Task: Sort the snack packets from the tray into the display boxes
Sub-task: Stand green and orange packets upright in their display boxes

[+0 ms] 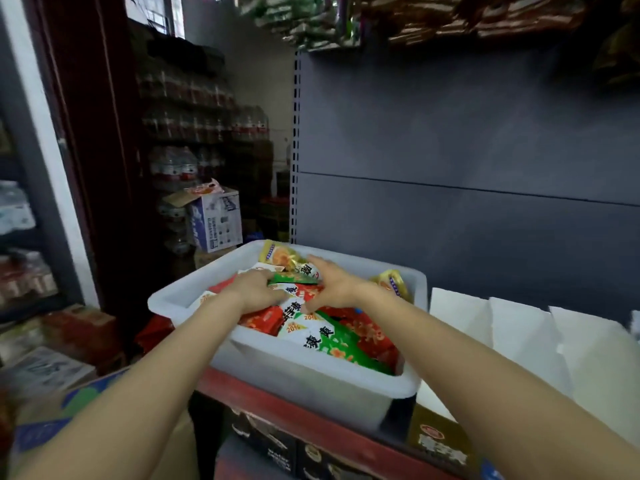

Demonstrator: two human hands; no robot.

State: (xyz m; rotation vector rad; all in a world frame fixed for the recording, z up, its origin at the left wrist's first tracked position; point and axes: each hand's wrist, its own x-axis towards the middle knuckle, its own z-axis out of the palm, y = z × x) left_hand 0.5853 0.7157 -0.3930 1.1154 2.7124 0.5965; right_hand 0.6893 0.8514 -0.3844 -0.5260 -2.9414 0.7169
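Far left: a shelf unit with blurred bottled goods and, below it, stacked cartons. Behind these, wrapped bottle packs are piled high, and a blue-and-white carton stands in front of them, just beyond the tray's far left corner. The left hand lies palm down inside the tray, fingers curled onto a green packet; whether it pinches the packet or only presses on it cannot be told. The tray is a white plastic tub resting on a red shelf edge, heaped with red, green and yellow packets. The right hand lies on the same heap, just beside the left hand, fingers spread and fairly straight over the packets, thumb toward the near side; it grasps nothing visibly. A yellow packet leans on the tray's right wall, partly hidden by the right wrist. Right of the tray stand white boxes, side by side, touching the tray's right side. A grey back panel rises behind, with blurred hanging goods above
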